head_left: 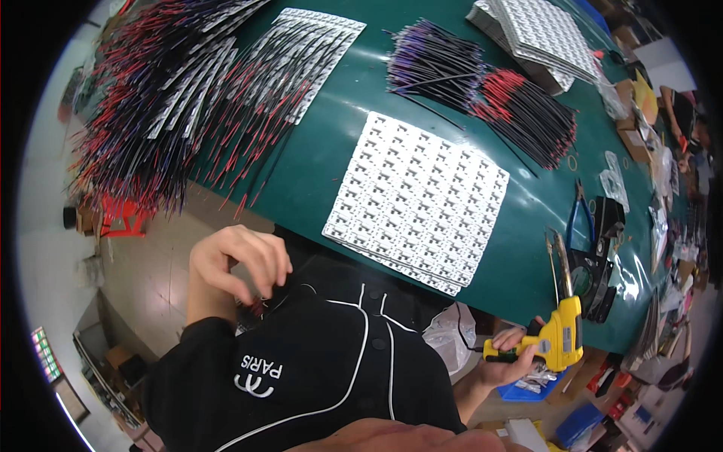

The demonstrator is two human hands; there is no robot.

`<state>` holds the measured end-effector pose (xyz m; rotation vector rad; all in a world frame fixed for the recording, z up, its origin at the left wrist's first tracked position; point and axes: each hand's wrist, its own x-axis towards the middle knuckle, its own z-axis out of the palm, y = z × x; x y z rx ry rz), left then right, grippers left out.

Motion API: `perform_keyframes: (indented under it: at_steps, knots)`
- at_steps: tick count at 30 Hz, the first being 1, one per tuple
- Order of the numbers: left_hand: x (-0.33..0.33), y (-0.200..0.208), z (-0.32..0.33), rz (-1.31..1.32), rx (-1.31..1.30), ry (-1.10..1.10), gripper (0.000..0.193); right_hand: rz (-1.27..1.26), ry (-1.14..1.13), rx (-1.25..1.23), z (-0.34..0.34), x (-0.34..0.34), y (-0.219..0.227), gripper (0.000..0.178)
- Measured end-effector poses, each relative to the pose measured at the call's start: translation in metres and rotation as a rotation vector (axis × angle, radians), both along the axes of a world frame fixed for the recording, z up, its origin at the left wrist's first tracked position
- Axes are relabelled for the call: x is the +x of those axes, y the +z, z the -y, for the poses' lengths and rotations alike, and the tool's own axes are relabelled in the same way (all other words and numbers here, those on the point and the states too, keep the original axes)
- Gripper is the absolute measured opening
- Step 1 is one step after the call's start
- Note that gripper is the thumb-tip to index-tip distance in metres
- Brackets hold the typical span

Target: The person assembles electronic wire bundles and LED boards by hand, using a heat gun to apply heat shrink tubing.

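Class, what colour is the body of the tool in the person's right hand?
The tool's body is bright yellow; the head view shows it.

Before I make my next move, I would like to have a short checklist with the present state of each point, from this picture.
1. Right hand grips the yellow gun-shaped tool by its handle: ok.
2. Metal tip is apart from the stack of white panels: ok.
3. Top panel is free of wires: ok.
4. All wires lie neatly within the bundles: not ok; a black wire sticks out from the purple-tipped bundle.
5. Left hand is empty: cannot tell; its fingers are curled.
6. Tip is hot: cannot tell.
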<state>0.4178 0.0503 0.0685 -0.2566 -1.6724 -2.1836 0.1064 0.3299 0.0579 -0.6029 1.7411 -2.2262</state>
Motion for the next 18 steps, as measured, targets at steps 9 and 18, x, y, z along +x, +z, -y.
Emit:
perform_keyframes:
  at_steps: [9,18]
  knots:
    - [-0.170,0.012,0.065,0.350,-1.113,0.555,0.016,0.041,0.055,-0.197,0.027,-0.024,-0.020,0.043]
    - [-0.275,-0.048,0.132,0.695,-1.557,0.692,0.067,0.387,0.325,-0.534,0.015,-0.062,-0.091,0.043]
